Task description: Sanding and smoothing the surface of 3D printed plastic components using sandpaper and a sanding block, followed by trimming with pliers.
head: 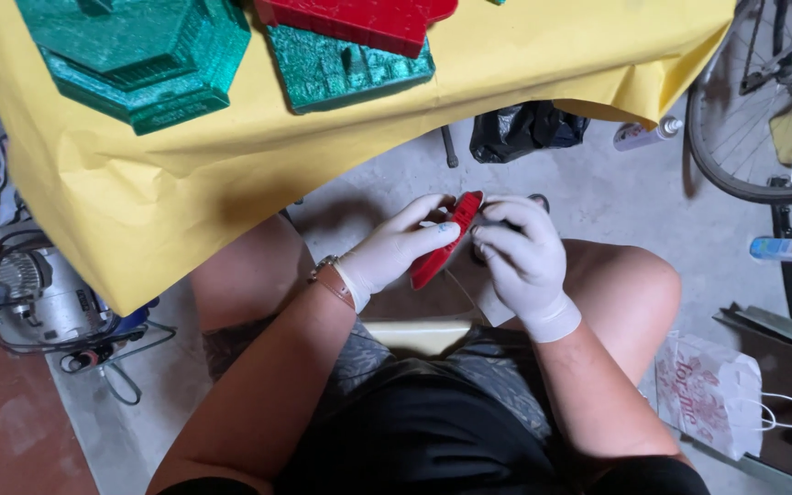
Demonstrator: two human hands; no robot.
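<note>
Left hand [394,249]: gloved, above the lap, fingers closed on the red plastic piece [445,238].
Right hand [522,252]: gloved, curled against the piece's far edge; grip indiscernible.

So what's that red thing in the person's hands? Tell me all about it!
The red piece is a long, narrow, flat slab that looks like shiny plastic, with a bumpy, ridged surface. It is seen nearly edge-on and tilts from upper right down to lower left, above the person's lap. The gloved left hand holds its left side, fingers wrapped along it, and the gloved right hand touches its upper end. Its far side is hidden. It matches the colour of a bigger red slab on the yellow table.
</note>
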